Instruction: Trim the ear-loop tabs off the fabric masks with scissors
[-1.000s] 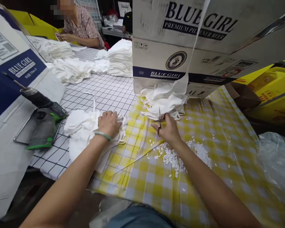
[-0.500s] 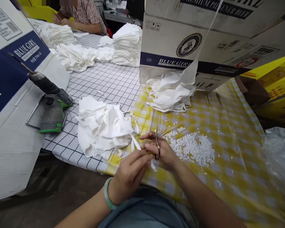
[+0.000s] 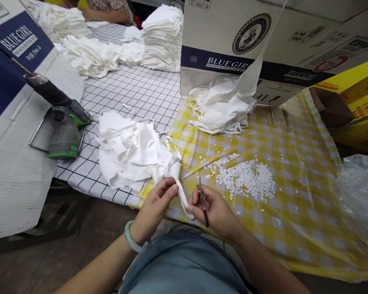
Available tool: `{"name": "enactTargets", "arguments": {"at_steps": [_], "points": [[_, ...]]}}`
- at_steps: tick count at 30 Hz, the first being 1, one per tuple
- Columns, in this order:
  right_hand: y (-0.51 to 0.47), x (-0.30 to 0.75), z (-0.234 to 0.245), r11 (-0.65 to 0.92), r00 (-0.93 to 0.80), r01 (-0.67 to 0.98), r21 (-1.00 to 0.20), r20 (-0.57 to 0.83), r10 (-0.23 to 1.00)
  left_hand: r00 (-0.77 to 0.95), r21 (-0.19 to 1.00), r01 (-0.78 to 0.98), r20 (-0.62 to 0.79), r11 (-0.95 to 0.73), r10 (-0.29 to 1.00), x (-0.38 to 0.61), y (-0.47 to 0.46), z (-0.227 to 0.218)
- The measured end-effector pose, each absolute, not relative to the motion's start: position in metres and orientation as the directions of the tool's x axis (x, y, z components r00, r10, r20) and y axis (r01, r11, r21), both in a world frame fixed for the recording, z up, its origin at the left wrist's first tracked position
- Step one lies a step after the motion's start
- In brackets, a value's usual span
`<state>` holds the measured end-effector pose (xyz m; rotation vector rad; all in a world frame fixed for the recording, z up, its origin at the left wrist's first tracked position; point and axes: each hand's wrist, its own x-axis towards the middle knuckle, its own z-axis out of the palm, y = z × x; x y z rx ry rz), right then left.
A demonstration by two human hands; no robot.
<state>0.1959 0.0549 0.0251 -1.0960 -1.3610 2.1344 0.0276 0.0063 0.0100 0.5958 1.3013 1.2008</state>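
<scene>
My left hand [image 3: 155, 206], with a pale green bangle on the wrist, pinches a white strap [image 3: 181, 195] that runs up into a loose pile of white fabric masks [image 3: 131, 149]. My right hand [image 3: 214, 210] holds small scissors [image 3: 201, 199], blades pointing up, and its fingertips touch the lower end of the same strap. Both hands are at the near table edge, over my lap. A scatter of small white cut bits [image 3: 245, 179] lies on the yellow checked cloth [image 3: 294, 204] just right of the hands.
A second heap of white masks [image 3: 222, 106] lies under a tilted Blue Girl carton [image 3: 263, 45]. A grey-green power drill [image 3: 59, 126] rests at left against another carton [image 3: 9, 81]. Folded white stacks [image 3: 162, 38] and another person's arm are at the far end. A clear plastic bag [image 3: 358, 196] is at right.
My left hand left the mask pile and came back to the table edge, pulling a strap out. My right hand with the scissors drew back toward me too. The view tilted down.
</scene>
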Motion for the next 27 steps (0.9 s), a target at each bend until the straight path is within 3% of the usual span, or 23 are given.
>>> {"name": "enactTargets", "arguments": {"at_steps": [3,5,7,9,12,14,16,19,22,25,27], "points": [[0.042,0.205,0.042,-0.442,-0.759,0.141,-0.886,-0.383,0.526,-0.046,0.686,-0.625,-0.509,0.373,0.86,0.02,0.019,0.038],[0.042,0.211,0.054,-0.383,-0.783,0.136,-0.914,-0.335,0.523,-0.029,0.673,-0.658,-0.47,0.337,0.882,0.012,0.027,0.061],[0.049,0.214,0.063,-0.278,-0.769,0.097,-0.956,-0.25,0.589,-0.112,0.8,-0.548,-0.359,0.244,0.927,0.003,0.033,0.076],[0.062,0.214,0.064,-0.114,-0.68,0.063,-0.991,-0.126,0.722,-0.188,0.931,-0.312,-0.257,0.191,0.948,-0.005,0.037,0.077],[0.082,0.204,0.048,0.166,-0.422,0.158,-0.973,0.085,0.902,-0.074,0.937,-0.124,-0.336,0.326,0.939,-0.012,0.039,0.059],[0.094,0.192,0.033,0.29,-0.419,0.231,-0.929,0.174,0.891,0.019,0.895,-0.177,-0.412,0.408,0.911,-0.014,0.037,0.048],[0.103,0.18,0.021,0.363,-0.534,0.249,-0.898,0.185,0.825,0.014,0.892,-0.203,-0.41,0.404,0.912,-0.016,0.033,0.046],[0.119,0.165,0.022,0.335,-0.578,0.244,-0.91,0.14,0.804,-0.043,0.928,-0.013,-0.372,0.372,0.927,-0.025,0.028,0.056],[0.145,0.161,0.037,0.23,-0.466,0.194,-0.954,0.117,0.877,-0.113,0.912,0.203,-0.339,0.356,0.934,-0.039,0.024,0.065],[0.181,0.165,0.048,0.165,-0.261,0.162,-0.973,0.119,0.958,-0.188,0.898,0.223,-0.342,0.379,0.921,-0.054,0.018,0.061],[0.2,0.168,0.05,0.166,-0.175,0.243,-0.956,0.125,0.977,-0.206,0.9,0.15,-0.378,0.41,0.903,-0.061,0.014,0.055]]}}
